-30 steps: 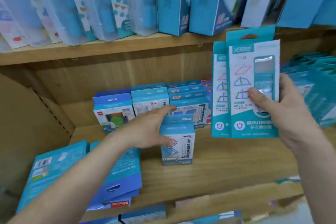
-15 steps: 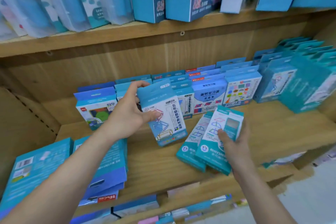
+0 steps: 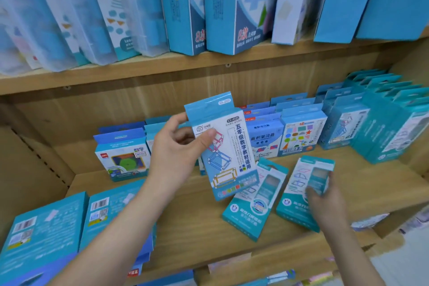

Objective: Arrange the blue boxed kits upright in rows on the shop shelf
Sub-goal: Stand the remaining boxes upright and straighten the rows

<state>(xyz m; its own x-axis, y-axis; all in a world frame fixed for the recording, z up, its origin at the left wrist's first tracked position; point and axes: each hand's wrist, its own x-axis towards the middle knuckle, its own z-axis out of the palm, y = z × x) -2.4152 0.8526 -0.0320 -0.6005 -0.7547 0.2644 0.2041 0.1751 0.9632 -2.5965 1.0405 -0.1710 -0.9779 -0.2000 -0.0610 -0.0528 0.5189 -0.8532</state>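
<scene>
On the head camera, my left hand held a blue kit tilted in the air above the shelf, fingers and thumb pinching its upper left edge. The box was pale blue and white, with a hang tab, stick-frame drawings and a column of Chinese print. Below and right of the blue kit, my right hand gripped a teal kit lying on the shelf, fingers curled round its edge. A second teal kit lay just below the blue kit. Behind it, upright kits stood in rows.

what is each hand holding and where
Left hand pinches the white kit at its upper left edge; right hand grips a teal kit near its middle.
</scene>
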